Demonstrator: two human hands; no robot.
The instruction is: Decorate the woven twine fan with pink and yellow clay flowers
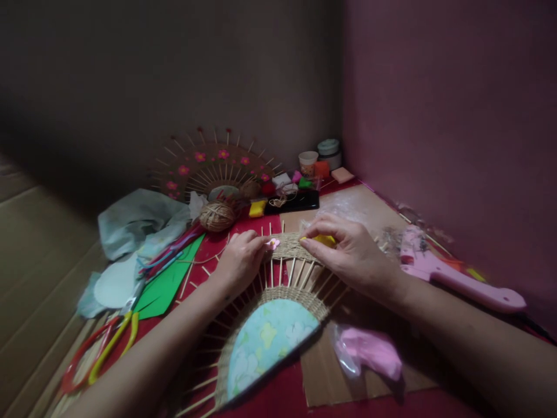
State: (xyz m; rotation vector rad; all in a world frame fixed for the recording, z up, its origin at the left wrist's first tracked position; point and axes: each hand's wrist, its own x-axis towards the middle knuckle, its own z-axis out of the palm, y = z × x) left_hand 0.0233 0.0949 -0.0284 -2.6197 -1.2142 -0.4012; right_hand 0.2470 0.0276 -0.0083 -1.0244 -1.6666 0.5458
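A half-round fan of thin sticks and woven twine, with a blue floral cloth centre, lies tilted before me. On its outer woven band sits a small pink flower with a yellow middle. My left hand has its fingers closed at the band's edge, touching beside the flower. Over the right part of the band, my right hand pinches thumb and forefinger together, with a yellow lump of modelling clay tucked under the fingers. Whatever tiny piece may sit between the fingertips is too small to make out.
Scissors, green sheet and twine ball lie left. A pink glue gun rests right. Bagged pink clay lies on cardboard. Behind are a flowered fan, phone and cup.
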